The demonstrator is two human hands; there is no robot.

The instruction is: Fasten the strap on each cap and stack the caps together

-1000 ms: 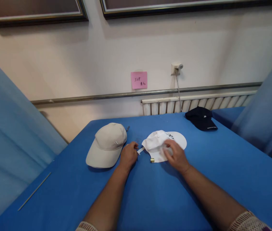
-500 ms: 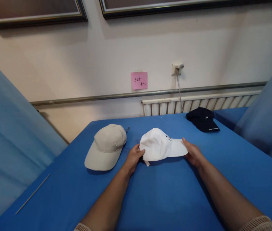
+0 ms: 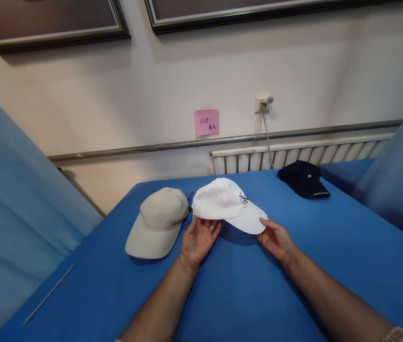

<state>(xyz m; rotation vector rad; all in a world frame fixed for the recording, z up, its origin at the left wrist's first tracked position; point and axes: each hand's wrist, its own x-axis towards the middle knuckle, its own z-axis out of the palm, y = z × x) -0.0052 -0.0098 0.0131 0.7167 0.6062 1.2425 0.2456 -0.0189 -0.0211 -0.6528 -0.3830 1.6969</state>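
Note:
A white baseball cap (image 3: 215,199) with a black monogram on its front is raised a little over the blue-covered table, its brim pointing right and slightly down. Pinching the brim's tip is my right hand (image 3: 276,240), thumb on top and fingers beneath. My left hand (image 3: 199,240) is turned palm up at the cap's rear lower edge and supports it; the fingertips go out of sight under the cap. Close to the left of that hand lies a light beige cap (image 3: 164,211), brim toward me.
A black cap (image 3: 303,178) lies at the back right of the blue table cover (image 3: 237,294). On the left is a thin stick (image 3: 50,294). Blue curtains (image 3: 16,204) hang at both sides; a rail (image 3: 158,146), radiator (image 3: 294,154) and plugged socket (image 3: 263,103) are behind.
The white cap has moved left and up, and its brim now tilts down with more of the monogram showing. My left hand has turned palm up; my right hand has followed leftward with the brim.

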